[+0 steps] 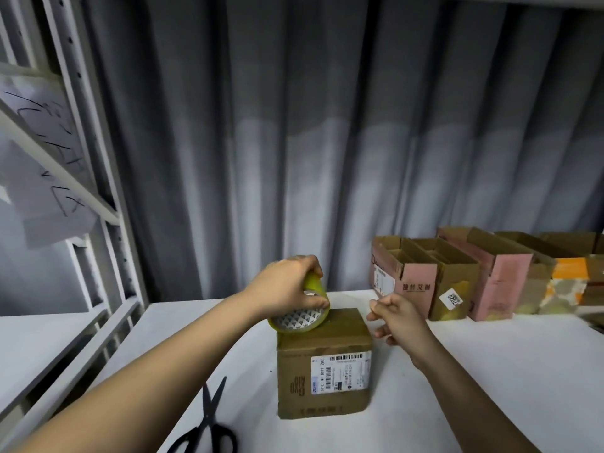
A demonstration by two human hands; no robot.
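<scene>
A closed brown cardboard box (323,364) with a white shipping label on its near face stands in the middle of the white table (490,371). My left hand (287,286) grips a roll of yellowish clear tape (302,317), held tilted over the box's top left corner. My right hand (397,318) hovers just right of the box top, fingers loosely curled and thumb near forefinger; whether it pinches a tape end I cannot tell.
Black scissors (209,423) lie on the table at the near left. Several open cardboard and pink boxes (457,276) line the back right edge. A grey curtain (327,142) hangs behind, and a white metal shelf frame (108,223) stands at left.
</scene>
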